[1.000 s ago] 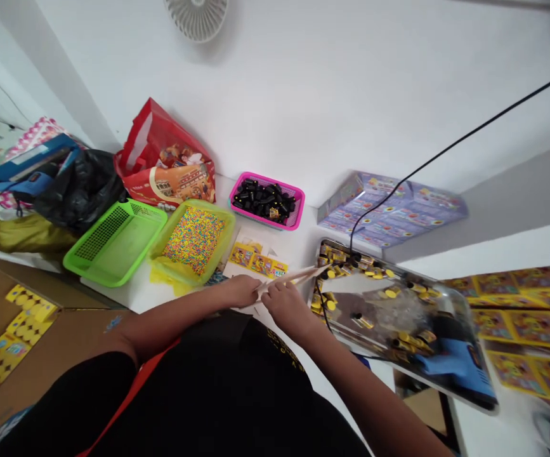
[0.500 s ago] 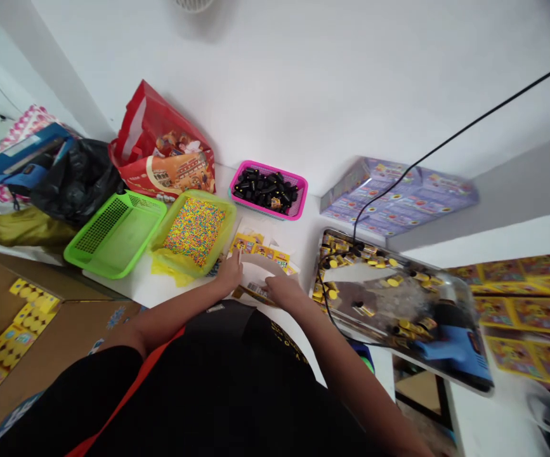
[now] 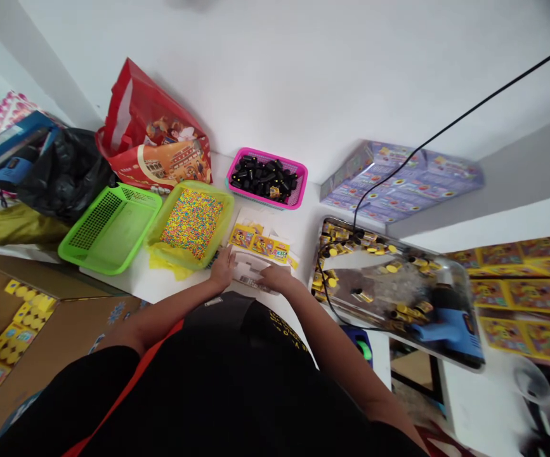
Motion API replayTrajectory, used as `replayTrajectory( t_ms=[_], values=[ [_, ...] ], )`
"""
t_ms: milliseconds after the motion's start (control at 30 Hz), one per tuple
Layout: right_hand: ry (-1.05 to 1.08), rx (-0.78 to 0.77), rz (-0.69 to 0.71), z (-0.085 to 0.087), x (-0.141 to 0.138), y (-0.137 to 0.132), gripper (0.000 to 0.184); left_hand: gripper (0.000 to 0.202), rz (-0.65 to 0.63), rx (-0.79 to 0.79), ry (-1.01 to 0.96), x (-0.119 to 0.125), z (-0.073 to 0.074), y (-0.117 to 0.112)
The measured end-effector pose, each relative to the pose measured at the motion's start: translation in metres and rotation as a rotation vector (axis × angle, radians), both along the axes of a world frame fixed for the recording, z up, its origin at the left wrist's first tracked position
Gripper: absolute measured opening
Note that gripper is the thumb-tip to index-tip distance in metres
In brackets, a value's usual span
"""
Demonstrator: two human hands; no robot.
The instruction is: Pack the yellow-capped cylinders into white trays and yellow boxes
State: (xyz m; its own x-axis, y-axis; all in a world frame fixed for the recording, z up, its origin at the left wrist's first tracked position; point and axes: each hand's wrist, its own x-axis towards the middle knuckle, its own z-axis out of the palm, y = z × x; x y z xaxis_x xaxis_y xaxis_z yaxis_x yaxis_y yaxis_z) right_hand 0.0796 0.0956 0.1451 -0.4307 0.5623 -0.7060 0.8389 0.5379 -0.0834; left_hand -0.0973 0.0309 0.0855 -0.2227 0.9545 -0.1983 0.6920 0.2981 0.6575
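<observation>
Close in front of my body is a small cardboard box (image 3: 248,265), its yellow printed face with a cartoon figure turned away and its plain greyish side towards me. My left hand (image 3: 223,270) grips its left end, with the thumb along the edge. At its right side is my right hand (image 3: 277,278), fingers curled onto the greyish card; their tips are partly hidden. A barcode shows on the near part of the box, between the hands. Several yellow printed cards or flat pieces lie just behind it.
Left of the box stand a yellow basket (image 3: 224,228) of colourful beads, a green basket (image 3: 72,244) and a red bag (image 3: 132,158). Behind is a pink basket (image 3: 301,190) of black bottles. A metal tray (image 3: 320,254) at right holds small yellow-black bottles and a blue heat gun (image 3: 453,330).
Both hands have shifted slightly left with the box. A raised curved pale flap now lies lower, and more of the yellow printed face shows. The whole view has tilted a little.
</observation>
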Motion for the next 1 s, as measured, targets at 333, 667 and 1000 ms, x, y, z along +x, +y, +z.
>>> replayTrajectory(
  t_ms=[333,667,1000],
  values=[
    [-0.076,-0.035,-0.079,-0.017,-0.006,0.018,0.038,0.049,-0.133,-0.049,-0.027,0.007,-0.012,0.001],
    [0.064,0.222,-0.104,0.001,0.0,0.001,0.043,0.048,0.028,-0.249,0.048,0.016,-0.028,0.017],
    [0.738,0.271,-1.064,-0.051,0.083,-0.026,0.051,0.048,-0.072,-0.003,0.096,0.019,-0.028,0.017]
  ],
)
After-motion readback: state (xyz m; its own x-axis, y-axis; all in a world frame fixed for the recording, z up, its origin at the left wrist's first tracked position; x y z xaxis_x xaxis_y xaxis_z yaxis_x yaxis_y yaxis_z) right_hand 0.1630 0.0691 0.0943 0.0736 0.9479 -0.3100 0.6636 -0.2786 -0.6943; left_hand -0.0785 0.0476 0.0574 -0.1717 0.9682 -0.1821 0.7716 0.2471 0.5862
